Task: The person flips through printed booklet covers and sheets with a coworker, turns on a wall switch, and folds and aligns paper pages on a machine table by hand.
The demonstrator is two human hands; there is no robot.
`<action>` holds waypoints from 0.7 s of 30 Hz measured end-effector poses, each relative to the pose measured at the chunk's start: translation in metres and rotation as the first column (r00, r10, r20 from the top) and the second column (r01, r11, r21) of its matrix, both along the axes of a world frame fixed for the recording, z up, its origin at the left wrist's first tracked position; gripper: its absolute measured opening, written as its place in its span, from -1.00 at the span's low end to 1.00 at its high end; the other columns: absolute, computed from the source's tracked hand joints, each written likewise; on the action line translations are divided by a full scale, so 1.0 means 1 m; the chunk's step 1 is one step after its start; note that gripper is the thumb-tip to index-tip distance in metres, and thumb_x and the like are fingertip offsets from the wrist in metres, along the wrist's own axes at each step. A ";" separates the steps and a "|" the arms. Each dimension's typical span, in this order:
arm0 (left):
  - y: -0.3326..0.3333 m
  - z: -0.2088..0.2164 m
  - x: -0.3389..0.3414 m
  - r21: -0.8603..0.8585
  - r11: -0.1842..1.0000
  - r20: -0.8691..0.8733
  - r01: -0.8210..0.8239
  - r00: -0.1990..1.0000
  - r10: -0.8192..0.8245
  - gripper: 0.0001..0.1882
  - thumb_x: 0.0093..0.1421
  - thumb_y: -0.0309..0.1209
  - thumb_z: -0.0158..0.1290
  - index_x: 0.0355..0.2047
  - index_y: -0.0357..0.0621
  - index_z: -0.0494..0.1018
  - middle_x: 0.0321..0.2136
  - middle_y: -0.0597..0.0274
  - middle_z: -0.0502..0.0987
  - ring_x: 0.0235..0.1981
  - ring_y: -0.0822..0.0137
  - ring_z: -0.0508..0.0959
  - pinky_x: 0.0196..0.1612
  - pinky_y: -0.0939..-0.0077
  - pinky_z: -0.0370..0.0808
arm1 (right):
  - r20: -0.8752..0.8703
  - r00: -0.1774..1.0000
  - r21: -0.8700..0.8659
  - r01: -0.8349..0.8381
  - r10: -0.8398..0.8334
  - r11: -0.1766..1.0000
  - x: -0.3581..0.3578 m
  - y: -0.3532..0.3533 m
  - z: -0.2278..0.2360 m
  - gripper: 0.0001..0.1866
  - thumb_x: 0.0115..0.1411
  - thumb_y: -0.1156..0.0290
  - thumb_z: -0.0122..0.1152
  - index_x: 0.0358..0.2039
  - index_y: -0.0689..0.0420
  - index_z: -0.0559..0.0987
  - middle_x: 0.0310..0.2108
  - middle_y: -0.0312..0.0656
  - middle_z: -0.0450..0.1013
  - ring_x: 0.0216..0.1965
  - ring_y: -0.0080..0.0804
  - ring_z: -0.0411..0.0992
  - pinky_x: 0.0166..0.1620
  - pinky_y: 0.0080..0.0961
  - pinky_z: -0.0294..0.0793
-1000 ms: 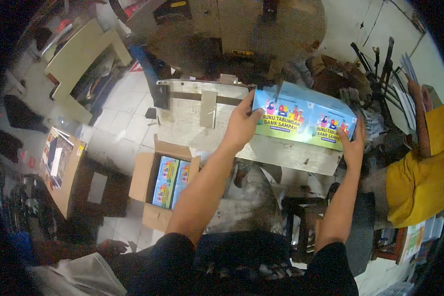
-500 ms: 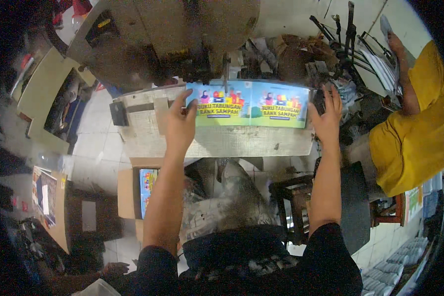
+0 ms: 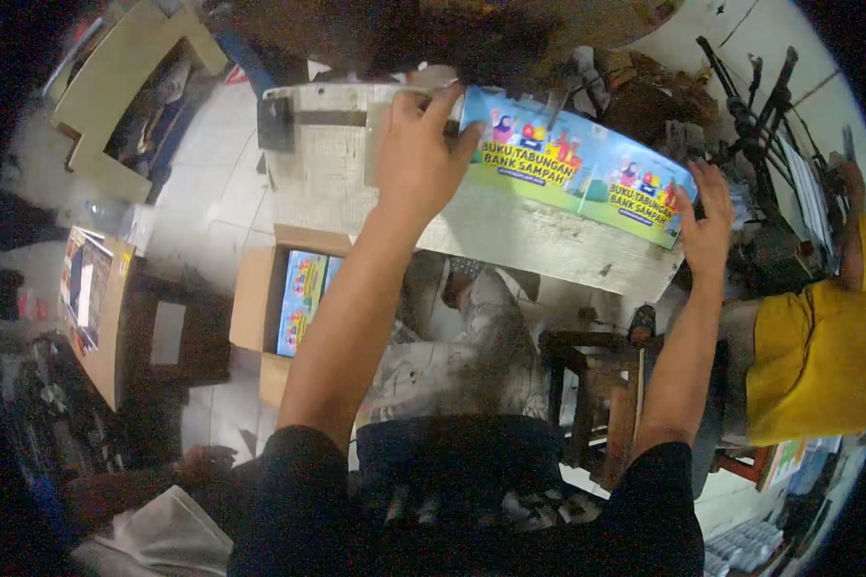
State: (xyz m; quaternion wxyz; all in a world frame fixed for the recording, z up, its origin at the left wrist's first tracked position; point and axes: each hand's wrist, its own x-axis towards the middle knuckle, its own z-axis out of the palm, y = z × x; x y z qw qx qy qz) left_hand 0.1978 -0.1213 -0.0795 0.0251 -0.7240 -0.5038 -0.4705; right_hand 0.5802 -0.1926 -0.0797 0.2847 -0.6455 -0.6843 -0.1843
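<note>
A long, glossy printed sheet lies over the far part of a worn whitish bench. Its blue and green face carries two matching cartoon panels side by side; whether more sheets lie under it I cannot tell. My left hand grips its left end, thumb and curled fingers at the edge. At the opposite end, my right hand has its fingers bent round the right edge. Below my left forearm stands an open cardboard box holding booklets with similar colourful covers, partly hidden by the arm.
The whitish bench spans the space before me. Dark wooden stools stand at lower right. A person in a yellow garment is at the right, near black stand legs. Another brown box stands left.
The view has swung, so the bench and sheet now slant down to the right. My left hand has closed more at the sheet's left end; my right fingers have bent round its right edge.
</note>
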 end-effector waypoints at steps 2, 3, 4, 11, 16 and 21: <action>0.004 -0.004 -0.004 0.054 0.998 -0.064 -0.013 0.998 0.016 -0.55 0.06 -0.20 0.22 -0.02 0.04 0.48 -0.29 -0.05 0.42 -0.23 -0.03 0.44 -0.19 0.16 0.42 | 0.011 1.000 0.000 -0.029 0.029 1.000 -0.004 0.003 0.004 -0.53 0.21 0.13 0.15 0.10 0.02 0.48 0.17 -0.07 0.33 0.26 -0.09 0.16 0.30 -0.16 -0.01; 0.006 -0.004 -0.003 0.038 0.999 -0.062 -0.014 0.998 0.017 -0.55 0.06 -0.20 0.22 -0.02 0.04 0.48 -0.29 -0.05 0.42 -0.23 -0.03 0.44 -0.19 0.16 0.42 | 0.021 0.999 0.013 -0.047 0.047 0.999 -0.005 0.003 0.005 -0.53 0.21 0.13 0.15 0.10 0.04 0.48 0.15 -0.03 0.33 0.25 -0.06 0.18 0.29 -0.15 0.02; 0.007 -0.002 -0.002 0.055 0.998 -0.084 -0.024 0.996 0.028 -0.56 0.07 -0.20 0.22 -0.02 0.04 0.49 -0.29 -0.05 0.42 -0.24 -0.03 0.44 -0.19 0.16 0.42 | 0.016 0.997 0.018 -0.069 0.069 0.997 -0.001 0.006 0.004 -0.52 0.22 0.13 0.14 0.10 0.06 0.47 0.13 0.03 0.34 0.22 -0.01 0.20 0.27 -0.13 0.08; 0.012 -0.006 -0.002 0.068 0.997 -0.095 -0.026 0.995 0.033 -0.56 0.06 -0.17 0.21 -0.03 0.05 0.50 -0.30 -0.07 0.44 -0.26 -0.04 0.45 -0.21 0.14 0.43 | 0.100 0.995 0.032 -0.010 0.007 0.999 -0.002 0.008 -0.001 -0.53 0.23 0.15 0.14 0.09 0.10 0.47 0.12 0.13 0.32 0.19 0.04 0.22 0.24 -0.14 0.13; 0.007 -0.003 -0.001 0.089 0.996 -0.074 -0.020 0.997 0.027 -0.55 0.06 -0.16 0.20 -0.03 0.05 0.50 -0.31 -0.08 0.43 -0.27 -0.04 0.45 -0.23 0.14 0.42 | 0.080 0.996 0.039 -0.035 0.032 0.999 0.002 0.006 0.000 -0.51 0.22 0.13 0.15 0.09 0.12 0.48 0.06 0.13 0.36 0.15 0.04 0.26 0.22 -0.14 0.14; 0.004 -0.002 -0.003 0.043 0.998 -0.161 -0.038 0.986 0.045 -0.55 0.09 -0.17 0.18 0.00 0.03 0.49 -0.30 -0.07 0.41 -0.26 -0.03 0.44 -0.22 0.13 0.42 | 0.060 0.995 0.076 -0.082 0.077 0.994 -0.003 0.006 0.000 -0.52 0.20 0.14 0.17 0.07 0.12 0.49 -0.06 0.06 0.41 0.04 -0.02 0.33 0.13 -0.16 0.21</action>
